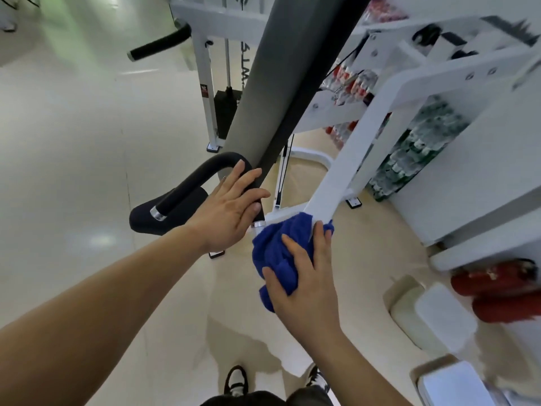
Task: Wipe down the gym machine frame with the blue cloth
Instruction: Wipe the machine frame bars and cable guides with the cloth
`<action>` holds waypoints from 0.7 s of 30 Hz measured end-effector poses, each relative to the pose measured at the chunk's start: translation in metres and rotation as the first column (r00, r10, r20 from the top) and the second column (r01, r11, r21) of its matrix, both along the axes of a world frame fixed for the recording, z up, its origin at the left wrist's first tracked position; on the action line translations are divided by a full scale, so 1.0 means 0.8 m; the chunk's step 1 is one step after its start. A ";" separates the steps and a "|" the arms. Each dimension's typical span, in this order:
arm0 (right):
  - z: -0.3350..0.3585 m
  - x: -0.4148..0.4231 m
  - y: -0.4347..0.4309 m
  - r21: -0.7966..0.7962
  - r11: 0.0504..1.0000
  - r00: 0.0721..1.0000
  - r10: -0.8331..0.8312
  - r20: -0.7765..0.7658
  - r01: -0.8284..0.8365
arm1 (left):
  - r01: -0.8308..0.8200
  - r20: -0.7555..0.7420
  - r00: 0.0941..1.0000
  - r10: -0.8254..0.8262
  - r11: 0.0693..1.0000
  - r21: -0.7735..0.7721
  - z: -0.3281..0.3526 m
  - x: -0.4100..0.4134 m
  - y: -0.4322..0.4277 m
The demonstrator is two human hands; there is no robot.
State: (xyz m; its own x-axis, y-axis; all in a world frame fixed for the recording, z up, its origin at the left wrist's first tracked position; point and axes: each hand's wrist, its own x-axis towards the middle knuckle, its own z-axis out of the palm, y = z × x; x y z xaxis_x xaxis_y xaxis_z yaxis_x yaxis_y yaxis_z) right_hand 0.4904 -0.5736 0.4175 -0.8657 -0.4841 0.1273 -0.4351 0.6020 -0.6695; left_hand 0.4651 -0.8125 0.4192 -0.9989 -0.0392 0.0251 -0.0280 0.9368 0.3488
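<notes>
Wiping low, your right hand (304, 276) clutches the bunched blue cloth (278, 253) against the white metal frame bar (351, 159) (most looks unwiped yet).

Blue cloth (278, 253): deep blue terry, bunched into a loose wad with several folds. It is pressed against the lower end of a white square-section arm of the gym machine frame (354, 153), and its top edge laps over that end. The right hand (307, 285) grips the wad from below, fingers spread across the folds. Frame: white-painted metal. The arm slants from upper right down toward centre and joins a wider white crossbeam with visible bolts above, while other white uprights stand further back.
</notes>
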 end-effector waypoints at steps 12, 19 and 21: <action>0.004 -0.059 0.013 -0.371 0.918 0.969 -0.050 0.244 0.141 | -0.014 0.082 0.997 0.009 0.998 0.054 0.016 -0.003 0.002; 0.000 -0.074 0.025 -0.309 0.863 0.900 -0.306 0.309 0.399 | -0.044 0.098 0.995 0.035 0.994 0.101 0.023 -0.005 0.010; -0.001 -0.081 0.011 -0.282 0.865 0.887 -0.315 0.339 0.415 | -0.092 0.097 0.992 0.078 0.984 0.149 0.028 -0.006 0.017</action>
State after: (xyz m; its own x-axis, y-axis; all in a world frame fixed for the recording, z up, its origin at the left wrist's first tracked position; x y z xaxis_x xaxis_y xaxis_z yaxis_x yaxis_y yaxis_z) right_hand 0.4258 -0.5644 0.4169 -0.9945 -0.0963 -0.0423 0.0007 0.3962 -0.9182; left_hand 0.4602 -0.7987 0.4415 -0.9896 -0.1203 -0.0783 -0.1432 0.8652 0.4805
